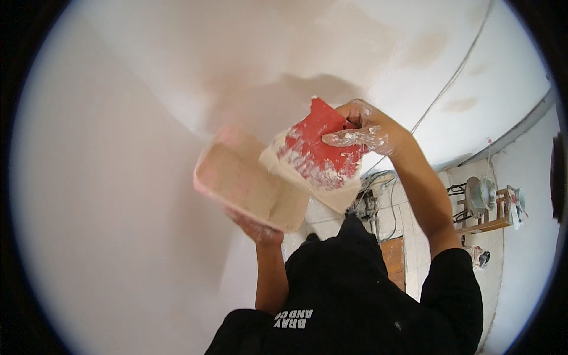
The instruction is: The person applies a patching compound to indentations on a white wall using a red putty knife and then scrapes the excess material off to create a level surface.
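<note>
My left hand (257, 228) grips a pinkish rectangular tray (234, 177) from beneath, its surface coated with beige paste; the fingers are partly hidden by it. Just to the tray's right, my right hand (373, 133) is closed on a red scraper (319, 142), thumb across the face and fingers curled round the back. Thick cream paste (337, 195) covers the scraper's lower edge and is smeared over the red face. White residue coats the fingers of my right hand. Both tools are held up close to the pale wall (118, 154), which has faint tan patches.
A loose cable (449, 83) runs down across the wall at upper right. Below lie a tiled floor (414, 269), a dark piece of equipment with cords (370, 207) and a wooden board (391, 260). To the right stand a round stool (478, 195) and a wooden bench (497, 222) with items on it.
</note>
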